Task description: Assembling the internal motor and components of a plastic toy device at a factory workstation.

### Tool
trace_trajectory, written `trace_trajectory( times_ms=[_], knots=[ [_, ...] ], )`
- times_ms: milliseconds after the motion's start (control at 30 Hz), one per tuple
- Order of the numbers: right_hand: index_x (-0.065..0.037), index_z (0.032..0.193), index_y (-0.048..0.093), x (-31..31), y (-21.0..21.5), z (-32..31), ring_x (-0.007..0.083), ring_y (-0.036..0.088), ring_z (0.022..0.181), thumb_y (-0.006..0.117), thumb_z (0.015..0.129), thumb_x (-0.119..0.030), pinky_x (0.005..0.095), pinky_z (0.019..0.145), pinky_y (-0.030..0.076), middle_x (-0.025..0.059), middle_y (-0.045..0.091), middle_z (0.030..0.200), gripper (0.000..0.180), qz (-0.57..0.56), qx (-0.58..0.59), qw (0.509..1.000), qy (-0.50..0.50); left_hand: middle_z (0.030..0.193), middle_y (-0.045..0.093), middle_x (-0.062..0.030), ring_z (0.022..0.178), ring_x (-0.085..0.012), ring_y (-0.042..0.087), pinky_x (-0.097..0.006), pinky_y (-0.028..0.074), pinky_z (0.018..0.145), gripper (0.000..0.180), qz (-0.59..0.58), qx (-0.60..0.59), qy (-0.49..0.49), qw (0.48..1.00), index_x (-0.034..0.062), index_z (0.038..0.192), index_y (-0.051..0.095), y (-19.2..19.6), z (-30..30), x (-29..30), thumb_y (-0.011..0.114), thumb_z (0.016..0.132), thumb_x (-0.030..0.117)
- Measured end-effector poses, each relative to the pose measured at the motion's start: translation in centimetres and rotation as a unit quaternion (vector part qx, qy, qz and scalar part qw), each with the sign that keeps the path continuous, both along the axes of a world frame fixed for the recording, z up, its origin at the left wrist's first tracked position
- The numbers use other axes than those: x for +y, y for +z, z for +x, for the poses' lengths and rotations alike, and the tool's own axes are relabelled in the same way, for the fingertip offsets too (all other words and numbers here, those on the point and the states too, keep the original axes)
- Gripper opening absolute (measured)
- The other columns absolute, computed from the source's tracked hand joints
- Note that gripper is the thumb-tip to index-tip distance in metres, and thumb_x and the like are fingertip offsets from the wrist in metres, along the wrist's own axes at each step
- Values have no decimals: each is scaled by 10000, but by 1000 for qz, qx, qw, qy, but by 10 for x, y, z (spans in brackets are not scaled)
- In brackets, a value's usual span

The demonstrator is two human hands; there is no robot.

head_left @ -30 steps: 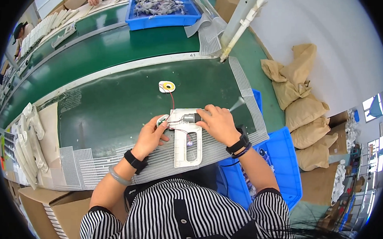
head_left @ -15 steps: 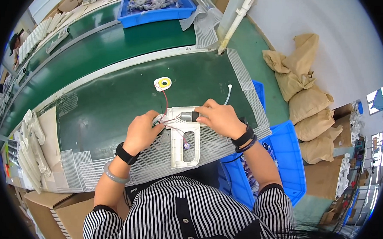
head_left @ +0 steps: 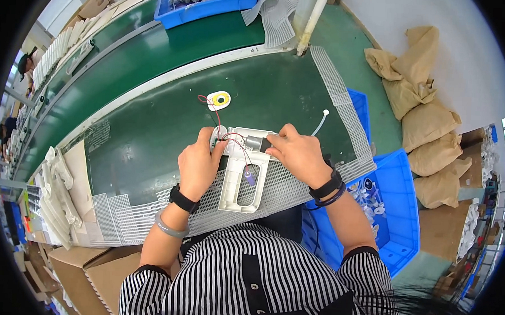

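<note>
An off-white plastic housing half (head_left: 226, 191) with a looped handle lies on the bench in front of me, its hollow side up. A grey cylindrical motor (head_left: 253, 143) with a black end rests in its upper part. My right hand (head_left: 300, 158) pinches that black end. At the housing's left end my left hand (head_left: 198, 165) holds a small whitish round part (head_left: 219, 133) between thumb and fingers. Red and dark wires run from there to the motor, to a purple cylinder (head_left: 249, 177) over the handle opening, and to a white oval piece with a yellow ring (head_left: 219, 101).
A white-tipped tube (head_left: 320, 122) lies at the right on the green bench (head_left: 146, 147). Grey mesh matting (head_left: 148, 220) lines its front edge. White shells (head_left: 56, 197) pile up at the left. A blue bin (head_left: 400, 186) of parts stands at the right, a blue tray (head_left: 208, 12) beyond.
The view has shifted, moving the scene right and slightly up. The left hand's round part now shows beside the housing's end, and the purple cylinder hangs more visibly. The right hand stays at the motor.
</note>
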State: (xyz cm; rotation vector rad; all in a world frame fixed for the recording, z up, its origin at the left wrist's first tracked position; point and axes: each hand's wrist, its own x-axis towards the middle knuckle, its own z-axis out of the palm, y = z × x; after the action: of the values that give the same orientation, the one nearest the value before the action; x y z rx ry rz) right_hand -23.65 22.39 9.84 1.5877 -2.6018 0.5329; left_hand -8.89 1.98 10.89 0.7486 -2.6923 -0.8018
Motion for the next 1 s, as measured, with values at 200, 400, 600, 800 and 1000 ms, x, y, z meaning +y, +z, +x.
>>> trace_trajectory(
  times_ms=[200, 400, 600, 800, 1000],
  knots=[
    [-142, 1112, 718, 1, -4, 2, 207, 686, 704, 753, 852, -324, 357, 578, 538, 45, 599, 965, 319, -13, -9, 1000, -15, 654, 671, -131, 610, -347, 673, -433, 508, 575, 446, -67, -15, -22, 997, 94, 1341, 559, -6, -9, 2, 674, 954, 286],
    [-86, 1048, 704, 4, -13, 4, 214, 651, 639, 752, 836, -335, 358, 562, 506, 76, 532, 911, 330, -97, 1, 995, -6, 618, 646, -112, 540, -299, 651, -394, 502, 533, 534, -104, -13, -25, 994, 110, 1420, 533, -18, -5, 10, 699, 936, 266],
    [-114, 1113, 702, 4, -13, 6, 190, 677, 703, 764, 830, -322, 341, 604, 538, 50, 579, 991, 357, -78, -8, 997, -15, 634, 653, -113, 540, -289, 648, -383, 500, 534, 543, -136, -9, -25, 990, 121, 1429, 538, -19, -4, 12, 711, 928, 240],
    [-119, 1119, 697, 5, -11, 5, 189, 673, 694, 763, 832, -318, 336, 602, 537, 52, 579, 995, 355, -72, -16, 997, -18, 693, 683, -125, 586, -306, 667, -400, 511, 552, 531, -157, -43, -45, 986, 109, 1406, 549, -13, -11, 13, 712, 915, 226],
    [-78, 1054, 706, 4, -12, 7, 207, 641, 667, 763, 819, -300, 348, 589, 503, 76, 515, 905, 328, -118, -12, 993, -13, 635, 660, -133, 573, -312, 669, -425, 517, 536, 506, -169, -61, -94, 979, 14, 1347, 556, -4, -14, 8, 699, 898, 199]
  ],
)
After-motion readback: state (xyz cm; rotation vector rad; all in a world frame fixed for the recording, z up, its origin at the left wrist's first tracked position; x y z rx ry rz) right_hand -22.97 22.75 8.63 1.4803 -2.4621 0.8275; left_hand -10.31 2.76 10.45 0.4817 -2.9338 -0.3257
